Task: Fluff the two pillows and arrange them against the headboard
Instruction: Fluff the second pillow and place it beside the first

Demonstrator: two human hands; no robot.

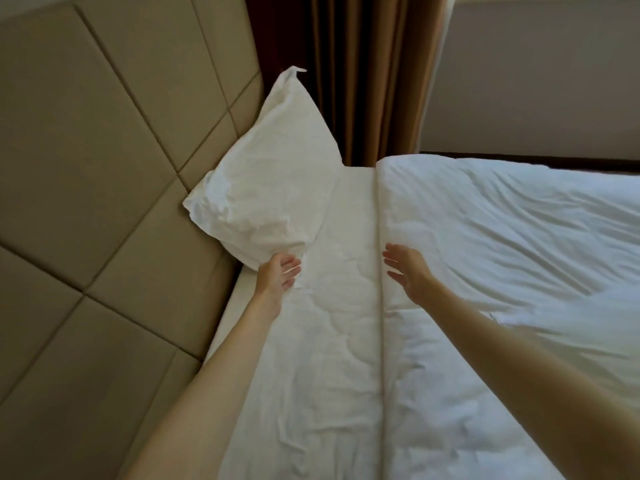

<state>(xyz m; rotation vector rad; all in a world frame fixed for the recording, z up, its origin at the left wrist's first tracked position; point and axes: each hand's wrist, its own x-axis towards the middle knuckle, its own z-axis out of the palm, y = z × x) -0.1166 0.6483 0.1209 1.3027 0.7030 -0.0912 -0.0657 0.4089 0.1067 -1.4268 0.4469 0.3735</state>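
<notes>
One white pillow (pixel 270 178) leans upright against the beige padded headboard (pixel 104 168) at the far end of the bed. My left hand (pixel 278 273) is palm up with spread fingers, touching the pillow's near bottom corner without gripping it. My right hand (pixel 405 268) hovers open, fingers apart, over the folded edge of the white duvet (pixel 502 237), holding nothing. A second pillow is not in view.
The white mattress sheet (pixel 329 358) runs between the headboard and the duvet's folded edge. Brown curtains (pixel 363 81) hang behind the pillow, beside a pale wall (pixel 536 81). A dark strip borders the bed's far side.
</notes>
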